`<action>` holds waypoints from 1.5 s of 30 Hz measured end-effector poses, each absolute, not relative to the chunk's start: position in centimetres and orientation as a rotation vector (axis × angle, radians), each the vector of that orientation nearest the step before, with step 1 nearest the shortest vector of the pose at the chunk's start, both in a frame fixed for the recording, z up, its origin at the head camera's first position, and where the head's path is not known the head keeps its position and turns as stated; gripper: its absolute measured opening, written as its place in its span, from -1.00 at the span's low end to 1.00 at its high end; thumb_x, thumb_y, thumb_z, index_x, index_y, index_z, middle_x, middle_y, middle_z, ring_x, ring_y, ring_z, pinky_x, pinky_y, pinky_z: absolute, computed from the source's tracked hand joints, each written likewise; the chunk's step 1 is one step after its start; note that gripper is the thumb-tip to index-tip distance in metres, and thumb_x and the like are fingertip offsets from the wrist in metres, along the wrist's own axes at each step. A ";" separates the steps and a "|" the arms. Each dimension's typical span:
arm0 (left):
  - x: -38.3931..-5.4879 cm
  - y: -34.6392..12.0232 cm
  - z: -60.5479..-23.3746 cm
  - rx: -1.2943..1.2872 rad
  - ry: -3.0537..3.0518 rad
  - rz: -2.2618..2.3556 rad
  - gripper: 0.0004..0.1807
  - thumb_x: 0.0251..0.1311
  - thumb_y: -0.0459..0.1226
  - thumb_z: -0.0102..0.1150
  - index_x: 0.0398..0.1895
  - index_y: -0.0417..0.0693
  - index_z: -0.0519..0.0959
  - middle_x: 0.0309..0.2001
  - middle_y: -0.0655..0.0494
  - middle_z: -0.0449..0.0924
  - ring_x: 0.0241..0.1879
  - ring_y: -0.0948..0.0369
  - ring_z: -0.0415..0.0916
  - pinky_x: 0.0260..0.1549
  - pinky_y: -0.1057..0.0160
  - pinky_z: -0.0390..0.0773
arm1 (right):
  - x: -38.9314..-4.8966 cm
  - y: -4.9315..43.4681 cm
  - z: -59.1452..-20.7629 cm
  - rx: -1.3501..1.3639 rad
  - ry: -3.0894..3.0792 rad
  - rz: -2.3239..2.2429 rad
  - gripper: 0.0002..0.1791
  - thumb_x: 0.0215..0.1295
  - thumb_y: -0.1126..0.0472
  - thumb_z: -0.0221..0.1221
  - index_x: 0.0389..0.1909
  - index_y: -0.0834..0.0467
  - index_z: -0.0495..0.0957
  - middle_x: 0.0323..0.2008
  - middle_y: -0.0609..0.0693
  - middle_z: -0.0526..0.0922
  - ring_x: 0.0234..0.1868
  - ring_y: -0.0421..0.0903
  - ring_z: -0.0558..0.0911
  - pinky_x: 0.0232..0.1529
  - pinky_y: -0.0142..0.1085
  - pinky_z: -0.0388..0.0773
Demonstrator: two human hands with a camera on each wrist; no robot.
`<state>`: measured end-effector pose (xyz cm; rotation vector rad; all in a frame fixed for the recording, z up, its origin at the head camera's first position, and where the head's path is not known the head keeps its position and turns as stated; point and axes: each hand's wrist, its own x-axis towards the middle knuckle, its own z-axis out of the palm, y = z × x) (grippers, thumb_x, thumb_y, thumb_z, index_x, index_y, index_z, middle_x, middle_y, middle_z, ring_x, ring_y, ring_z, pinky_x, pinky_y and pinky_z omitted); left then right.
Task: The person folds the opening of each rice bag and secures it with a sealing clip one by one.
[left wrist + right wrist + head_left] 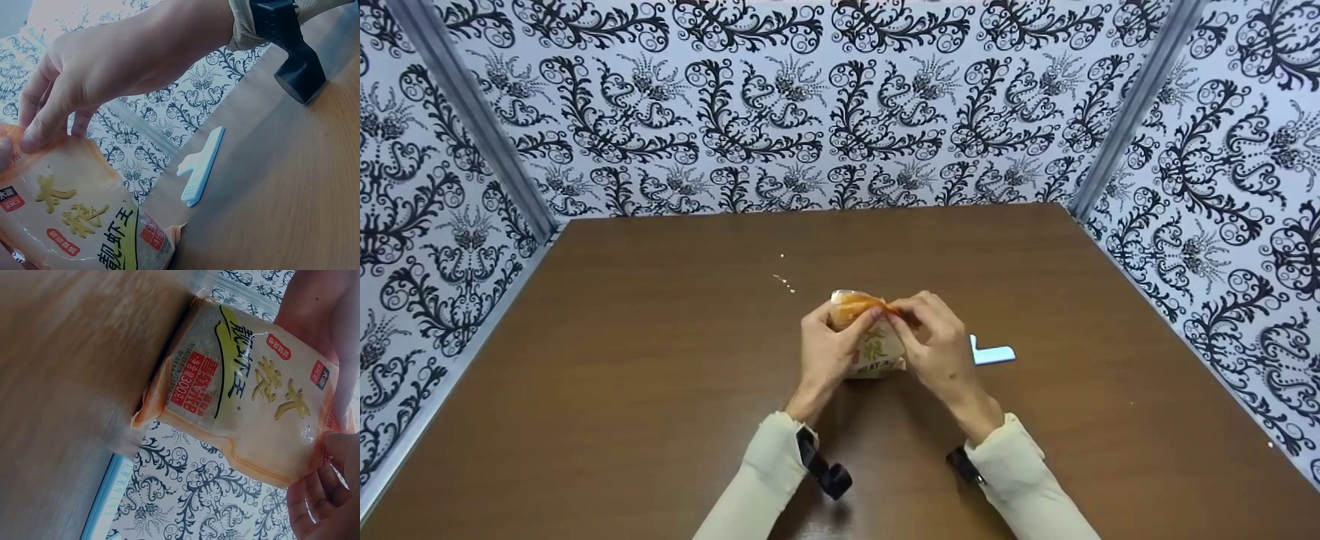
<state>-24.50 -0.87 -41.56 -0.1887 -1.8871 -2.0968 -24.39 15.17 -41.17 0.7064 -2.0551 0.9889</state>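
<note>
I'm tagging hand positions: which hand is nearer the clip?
Right. The right hand is just left of the clip; the left hand is farther left, across the bag.

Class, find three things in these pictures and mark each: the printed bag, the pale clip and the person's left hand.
Printed bag (243, 395): right wrist view, on its front.
Pale clip (204, 166): left wrist view, on its long bar.
Left hand (829, 346): head view, on the back of the hand.
</note>
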 end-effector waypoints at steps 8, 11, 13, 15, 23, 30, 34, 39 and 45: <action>-24.5 -0.9 -41.6 -0.161 -1.904 -2.069 -0.75 0.18 -0.31 0.50 -0.16 -0.31 0.73 -0.30 -0.12 0.77 -0.42 0.31 0.61 -0.39 0.36 0.61 | -24.1 15.5 -41.1 0.732 -2.080 0.779 -0.92 0.40 0.28 0.33 -0.14 0.12 0.71 -0.30 -0.06 0.66 -0.28 -0.24 0.60 -0.24 -0.45 0.61; -24.5 -1.0 -41.6 -0.161 -1.901 -2.075 -0.75 0.19 -0.30 0.50 -0.16 -0.30 0.74 -0.29 -0.12 0.78 -0.41 0.30 0.62 -0.38 0.35 0.61 | -24.1 15.6 -41.1 0.750 -2.071 0.743 -0.91 0.38 0.29 0.34 -0.14 0.13 0.71 -0.30 -0.05 0.67 -0.27 -0.21 0.60 -0.24 -0.41 0.61; -24.6 -1.0 -41.6 -0.160 -1.902 -2.074 -0.75 0.19 -0.29 0.50 -0.16 -0.29 0.74 -0.30 -0.11 0.78 -0.41 0.30 0.62 -0.37 0.34 0.62 | -24.2 15.7 -41.1 0.753 -2.072 0.713 -0.90 0.37 0.30 0.35 -0.14 0.13 0.71 -0.31 -0.06 0.67 -0.27 -0.21 0.60 -0.25 -0.40 0.61; -24.6 -1.0 -41.5 -0.158 -1.905 -2.072 -0.75 0.20 -0.28 0.50 -0.16 -0.29 0.74 -0.30 -0.10 0.78 -0.41 0.30 0.61 -0.37 0.34 0.61 | -24.2 15.9 -41.1 0.751 -2.075 0.689 -0.90 0.35 0.31 0.36 -0.16 0.13 0.71 -0.33 -0.07 0.66 -0.27 -0.21 0.60 -0.25 -0.40 0.61; -24.7 -1.1 -41.5 -0.155 -1.891 -2.091 -0.76 0.19 -0.28 0.50 -0.18 -0.28 0.74 -0.31 -0.10 0.78 -0.42 0.29 0.62 -0.39 0.33 0.61 | -24.1 16.7 -41.0 0.734 -2.124 0.622 -0.94 0.30 0.34 0.36 -0.25 0.15 0.71 -0.37 -0.05 0.67 -0.32 -0.18 0.63 -0.29 -0.34 0.64; -24.7 -1.1 -41.5 -0.139 -1.890 -2.100 -0.76 0.18 -0.27 0.52 -0.19 -0.26 0.75 -0.32 -0.08 0.79 -0.43 0.28 0.65 -0.39 0.32 0.62 | -24.1 17.0 -41.2 0.716 -2.152 0.579 -0.97 0.35 0.29 0.31 -0.30 0.12 0.70 -0.40 -0.07 0.66 -0.36 -0.16 0.63 -0.33 -0.29 0.63; -24.6 -1.1 -41.6 -0.148 -1.885 -2.104 -0.76 0.18 -0.27 0.52 -0.19 -0.25 0.75 -0.34 -0.06 0.79 -0.43 0.27 0.65 -0.39 0.32 0.62 | -24.2 17.0 -41.3 0.714 -2.153 0.564 -0.92 0.40 0.27 0.25 -0.28 0.12 0.71 -0.41 -0.07 0.67 -0.39 -0.16 0.62 -0.36 -0.28 0.61; -24.7 -1.2 -41.6 -0.153 -1.886 -2.101 -0.77 0.19 -0.27 0.50 -0.19 -0.26 0.75 -0.35 -0.06 0.78 -0.44 0.27 0.65 -0.41 0.32 0.62 | -24.2 17.0 -41.3 0.692 -2.156 0.559 -0.90 0.23 0.37 0.35 -0.31 0.11 0.69 -0.43 -0.09 0.66 -0.43 -0.17 0.60 -0.40 -0.28 0.58; -24.7 -1.1 -41.7 -0.151 -1.886 -2.102 -0.77 0.19 -0.27 0.51 -0.19 -0.25 0.75 -0.36 -0.04 0.78 -0.44 0.28 0.64 -0.41 0.32 0.61 | -24.1 17.0 -41.3 0.664 -2.184 0.573 -0.83 0.12 0.40 0.40 -0.34 0.09 0.68 -0.43 -0.11 0.64 -0.43 -0.18 0.58 -0.41 -0.29 0.56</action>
